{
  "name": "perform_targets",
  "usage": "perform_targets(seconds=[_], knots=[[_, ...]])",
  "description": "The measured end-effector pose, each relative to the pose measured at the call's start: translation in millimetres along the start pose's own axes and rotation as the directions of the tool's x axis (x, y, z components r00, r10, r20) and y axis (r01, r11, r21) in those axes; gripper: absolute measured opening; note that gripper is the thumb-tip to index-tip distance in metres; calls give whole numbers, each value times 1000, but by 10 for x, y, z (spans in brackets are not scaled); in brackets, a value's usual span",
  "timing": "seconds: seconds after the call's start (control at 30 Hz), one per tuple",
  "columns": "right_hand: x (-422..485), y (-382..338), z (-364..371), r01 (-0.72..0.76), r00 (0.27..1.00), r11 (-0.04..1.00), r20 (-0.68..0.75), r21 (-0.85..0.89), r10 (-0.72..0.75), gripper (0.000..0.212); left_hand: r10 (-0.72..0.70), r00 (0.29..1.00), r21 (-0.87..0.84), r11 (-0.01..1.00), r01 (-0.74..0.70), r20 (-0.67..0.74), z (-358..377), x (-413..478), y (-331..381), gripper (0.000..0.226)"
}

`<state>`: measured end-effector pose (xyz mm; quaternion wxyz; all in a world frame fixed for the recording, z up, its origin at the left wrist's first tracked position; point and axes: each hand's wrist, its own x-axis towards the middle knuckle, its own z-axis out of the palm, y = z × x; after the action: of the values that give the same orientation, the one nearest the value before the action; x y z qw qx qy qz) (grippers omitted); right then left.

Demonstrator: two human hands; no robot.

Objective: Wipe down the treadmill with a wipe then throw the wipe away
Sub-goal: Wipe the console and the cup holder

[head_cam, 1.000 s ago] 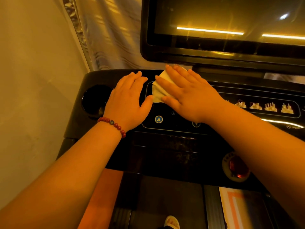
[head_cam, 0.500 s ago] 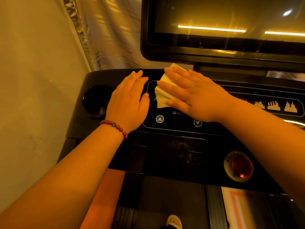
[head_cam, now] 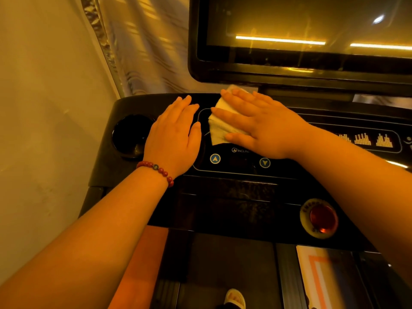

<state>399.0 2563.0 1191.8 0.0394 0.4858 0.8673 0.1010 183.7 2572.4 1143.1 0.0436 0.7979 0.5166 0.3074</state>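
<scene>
Both hands are laid flat on the treadmill [head_cam: 234, 197]. The left hand [head_cam: 172, 139], fingers straight and holding nothing, is rested just right of the cup holder [head_cam: 130, 136]. The wipe [head_cam: 219, 128] is pressed under the straight fingers of the right hand [head_cam: 263, 126] at the far left corner of the button panel, near the screen [head_cam: 289, 30]; much of it is hidden by that hand. The screen is cut off at the top and right. Lettering round the red button [head_cam: 322, 217] cannot be read. Only a shoe tip [head_cam: 235, 298] is seen at the near edge.

Left hand [head_cam: 174, 139] flat, palm down (fingers close together), right hand [head_cam: 265, 128] flat just beside it, fingers slightly spread
</scene>
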Motion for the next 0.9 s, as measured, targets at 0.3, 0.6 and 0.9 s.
perform_targets(seconds=[0.3,0.6,0.9], knots=[[-83,-85,57,-120,992,993,-26,15,120,77,3,997,72,997,-9,78,-18,-18,80,59],[-317,-9,113,-292,953,952,-54,90,297,74,4,987,92,996,-19,162,15,-124,228,64],[-465,-123,134,-283,955,951,-52,122,291,66,6,993,141,990,-22,117,112,-148,276,64]])
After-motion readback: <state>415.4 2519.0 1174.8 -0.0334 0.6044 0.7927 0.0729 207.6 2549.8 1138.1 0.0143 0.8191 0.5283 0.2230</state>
